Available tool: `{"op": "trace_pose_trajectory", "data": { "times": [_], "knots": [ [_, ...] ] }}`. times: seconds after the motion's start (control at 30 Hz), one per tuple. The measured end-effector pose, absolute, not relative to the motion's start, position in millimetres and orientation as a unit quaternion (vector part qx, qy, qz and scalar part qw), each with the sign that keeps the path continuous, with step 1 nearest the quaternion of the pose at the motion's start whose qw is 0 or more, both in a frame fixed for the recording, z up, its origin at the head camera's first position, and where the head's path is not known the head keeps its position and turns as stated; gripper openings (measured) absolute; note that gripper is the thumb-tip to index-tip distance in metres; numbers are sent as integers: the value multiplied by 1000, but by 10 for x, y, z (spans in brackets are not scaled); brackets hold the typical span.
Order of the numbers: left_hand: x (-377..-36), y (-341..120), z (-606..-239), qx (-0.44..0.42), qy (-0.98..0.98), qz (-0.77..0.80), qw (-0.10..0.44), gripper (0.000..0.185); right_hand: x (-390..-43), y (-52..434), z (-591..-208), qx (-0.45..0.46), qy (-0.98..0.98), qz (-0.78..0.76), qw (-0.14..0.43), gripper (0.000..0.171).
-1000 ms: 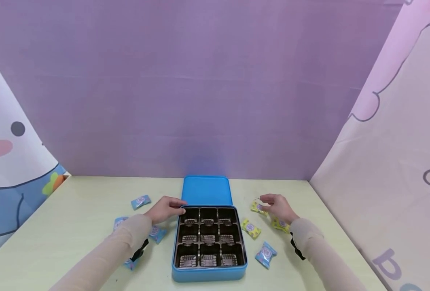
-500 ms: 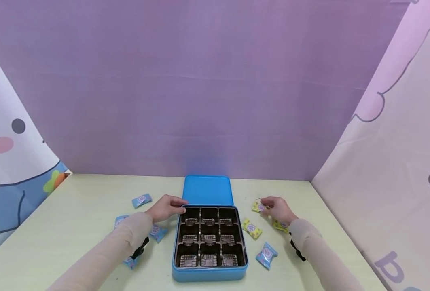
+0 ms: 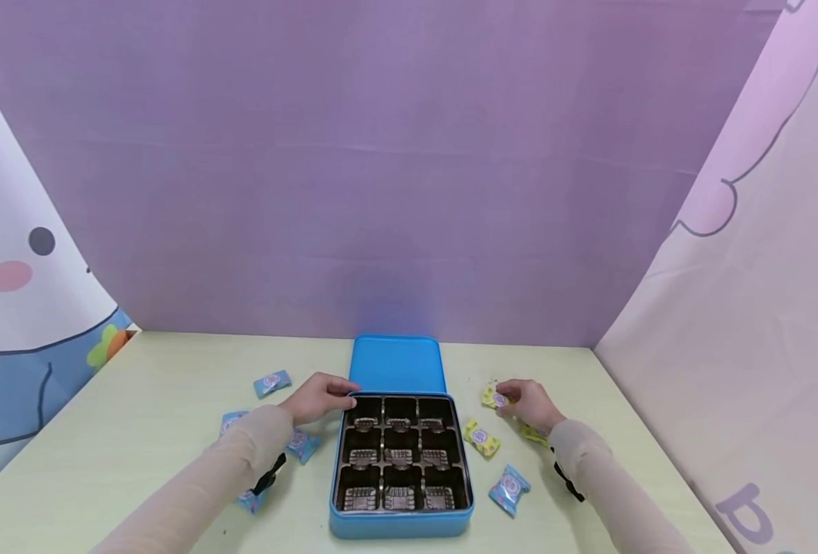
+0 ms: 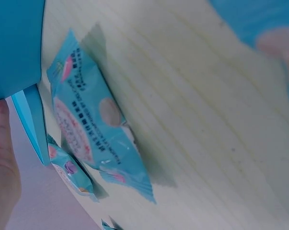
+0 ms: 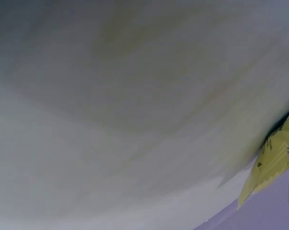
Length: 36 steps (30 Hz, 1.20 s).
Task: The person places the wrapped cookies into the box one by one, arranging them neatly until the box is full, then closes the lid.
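A blue tin (image 3: 400, 525) with a brown nine-cell tray sits mid-table, its lid (image 3: 396, 363) lying flat behind it. My left hand (image 3: 322, 396) grips the tin's far left corner, and a fingertip (image 4: 0, 125) touches the blue tin wall (image 4: 15, 48) in the left wrist view. My right hand (image 3: 528, 402) is right of the tin and pinches a yellow candy (image 3: 492, 397) on the table. That candy's corner (image 5: 277, 160) shows at the edge of the right wrist view. All tray cells hold nothing.
Two more yellow candies (image 3: 480, 437) (image 3: 535, 435) and a blue one (image 3: 509, 488) lie right of the tin. Blue candies (image 3: 272, 382) (image 3: 302, 444) (image 3: 228, 422) lie on the left, one seen close-up (image 4: 91, 129). Cloth walls stand behind and at the sides.
My right hand has drawn its fingers in over the yellow candy and settled lower on it. The left hand has stayed on the tin's corner.
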<state>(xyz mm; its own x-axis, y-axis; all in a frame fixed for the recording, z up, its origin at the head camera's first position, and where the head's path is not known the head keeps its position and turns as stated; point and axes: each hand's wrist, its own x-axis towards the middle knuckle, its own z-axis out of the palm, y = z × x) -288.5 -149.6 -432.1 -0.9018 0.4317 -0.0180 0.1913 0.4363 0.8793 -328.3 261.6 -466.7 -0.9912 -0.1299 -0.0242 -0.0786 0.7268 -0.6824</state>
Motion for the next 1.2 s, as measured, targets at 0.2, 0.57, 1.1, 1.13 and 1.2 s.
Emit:
{"op": "trace_pose_trajectory", "data": {
  "times": [0.2,0.57,1.1,1.13,1.2],
  "knots": [
    [-2890,-1498,-4328,185,840,495,121,38,-3260,2620,-4639,-59,928,-367,36,41],
    [-2900,-1490,-4328,178,840,497,124,37,-3236,2607,-4584,-52,926,-372,45,39],
    [-2869,-1496,-4298,174,839,500,126,40,-3198,2570,-4428,-57,925,-374,24,37],
    [-2862,-1493,-4295,174,837,502,128,40,-3196,2567,-4406,-61,925,-375,21,37],
    [-2856,-1487,-4291,174,836,505,128,40,-3196,2561,-4355,-70,923,-378,16,38]
  ]
}}
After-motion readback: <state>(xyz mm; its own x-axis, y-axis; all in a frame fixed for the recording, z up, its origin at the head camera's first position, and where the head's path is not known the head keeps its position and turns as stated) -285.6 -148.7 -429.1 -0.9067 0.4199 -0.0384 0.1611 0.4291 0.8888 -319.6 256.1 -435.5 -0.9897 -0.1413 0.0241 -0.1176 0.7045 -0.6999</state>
